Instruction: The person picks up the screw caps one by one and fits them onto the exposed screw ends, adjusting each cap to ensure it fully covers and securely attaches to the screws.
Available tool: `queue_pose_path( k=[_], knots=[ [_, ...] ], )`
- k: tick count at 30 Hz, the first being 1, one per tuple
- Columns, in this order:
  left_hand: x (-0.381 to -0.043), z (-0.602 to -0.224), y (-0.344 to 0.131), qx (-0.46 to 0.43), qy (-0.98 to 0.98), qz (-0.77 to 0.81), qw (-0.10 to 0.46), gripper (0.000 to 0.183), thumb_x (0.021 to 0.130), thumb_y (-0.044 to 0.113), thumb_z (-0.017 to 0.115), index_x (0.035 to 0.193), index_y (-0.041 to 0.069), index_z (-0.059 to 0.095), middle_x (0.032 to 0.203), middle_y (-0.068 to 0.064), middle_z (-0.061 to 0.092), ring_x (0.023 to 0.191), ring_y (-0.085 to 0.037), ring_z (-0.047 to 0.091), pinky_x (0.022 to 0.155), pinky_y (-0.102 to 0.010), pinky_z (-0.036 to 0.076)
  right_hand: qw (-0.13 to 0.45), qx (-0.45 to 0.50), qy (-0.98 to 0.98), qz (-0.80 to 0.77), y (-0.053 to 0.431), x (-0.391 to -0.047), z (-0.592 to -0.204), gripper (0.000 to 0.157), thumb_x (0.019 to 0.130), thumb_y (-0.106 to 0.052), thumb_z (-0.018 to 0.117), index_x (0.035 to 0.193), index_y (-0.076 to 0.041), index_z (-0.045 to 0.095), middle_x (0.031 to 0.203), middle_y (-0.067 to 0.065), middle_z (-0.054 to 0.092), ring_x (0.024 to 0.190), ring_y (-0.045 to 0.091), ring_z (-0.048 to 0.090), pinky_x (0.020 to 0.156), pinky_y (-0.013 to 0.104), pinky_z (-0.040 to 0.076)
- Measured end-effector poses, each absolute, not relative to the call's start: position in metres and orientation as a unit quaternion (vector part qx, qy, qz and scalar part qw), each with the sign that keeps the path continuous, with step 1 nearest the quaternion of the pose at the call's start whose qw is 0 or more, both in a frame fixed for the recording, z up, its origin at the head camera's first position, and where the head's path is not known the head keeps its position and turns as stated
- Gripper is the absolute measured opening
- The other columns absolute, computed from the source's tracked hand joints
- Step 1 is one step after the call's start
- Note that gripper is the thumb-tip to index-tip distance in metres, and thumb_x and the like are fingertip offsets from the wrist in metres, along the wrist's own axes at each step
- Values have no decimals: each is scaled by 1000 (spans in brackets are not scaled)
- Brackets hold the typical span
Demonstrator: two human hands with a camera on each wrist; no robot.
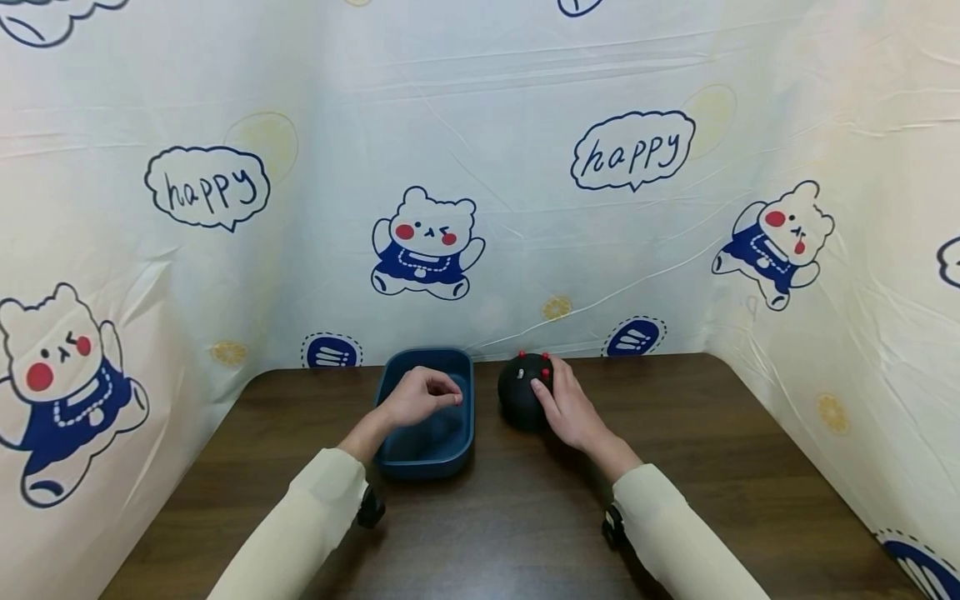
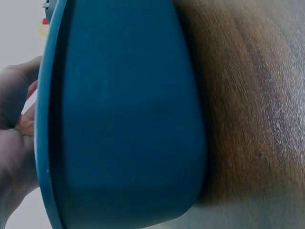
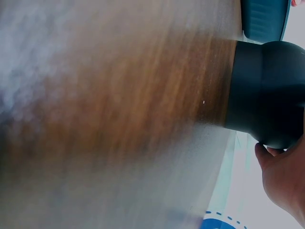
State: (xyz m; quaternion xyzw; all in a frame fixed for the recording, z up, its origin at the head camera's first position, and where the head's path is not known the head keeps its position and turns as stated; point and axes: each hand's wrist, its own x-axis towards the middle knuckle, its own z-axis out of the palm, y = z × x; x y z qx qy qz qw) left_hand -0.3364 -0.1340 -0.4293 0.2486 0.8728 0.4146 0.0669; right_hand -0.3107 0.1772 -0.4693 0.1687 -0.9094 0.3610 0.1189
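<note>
My left hand (image 1: pixel 420 397) hovers over a blue plastic bin (image 1: pixel 427 468), thumb and fingers pinched together. A small red piece shows at its fingertips, mostly hidden by them; I cannot tell its exact kind. From the left wrist, the bin's outer wall (image 2: pixel 128 114) covers most of the view, with part of the hand (image 2: pixel 16 138) beyond the rim. Right of the bin stands a black ball-shaped object (image 1: pixel 517 400) on a round base (image 3: pixel 245 86). Several red knobs and a small silvery mark show on its top. My right hand (image 1: pixel 573 412) holds its right side, thumb across the front.
Bin and ball stand side by side near the back edge of the brown wooden table (image 1: pixel 510 533). A pale curtain (image 1: pixel 517 250) printed with cartoon bears hangs right behind the table and along both sides.
</note>
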Motion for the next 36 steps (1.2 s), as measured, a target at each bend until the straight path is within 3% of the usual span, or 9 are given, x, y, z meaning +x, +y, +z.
queue_pose_path(
  k=[9, 16, 23, 36],
  knots=[
    [-337, -427, -126, 237, 871, 427, 47, 8, 97, 19, 73, 99, 19, 80, 93, 4, 74, 87, -19, 65, 81, -35, 57, 121, 168, -910, 358, 179, -311, -470, 68, 110, -47, 38, 159, -3, 20, 159, 23, 29, 143, 39, 37, 115, 60, 34],
    [-338, -425, -117, 223, 872, 433, 32, 9, 96, 19, 74, 99, 16, 81, 93, 5, 74, 88, -19, 65, 81, -35, 56, 126, 169, -909, 359, 179, -311, -472, 67, 110, -46, 39, 158, -3, 21, 158, 23, 30, 142, 38, 38, 115, 60, 34],
    [-339, -424, -112, 222, 868, 444, 16, 9, 96, 17, 74, 94, 22, 81, 92, 5, 75, 87, -20, 65, 79, -34, 56, 127, 169, -909, 359, 178, -311, -469, 67, 110, -46, 39, 159, -3, 22, 158, 22, 31, 142, 39, 38, 114, 60, 35],
    [-339, -415, -93, 229, 858, 459, -6, 9, 96, 21, 74, 94, 18, 82, 91, 4, 74, 84, -20, 64, 75, -33, 55, 111, 164, -912, 359, 178, -313, -470, 68, 109, -48, 38, 159, -6, 19, 159, 20, 29, 141, 36, 38, 116, 59, 33]
  ],
)
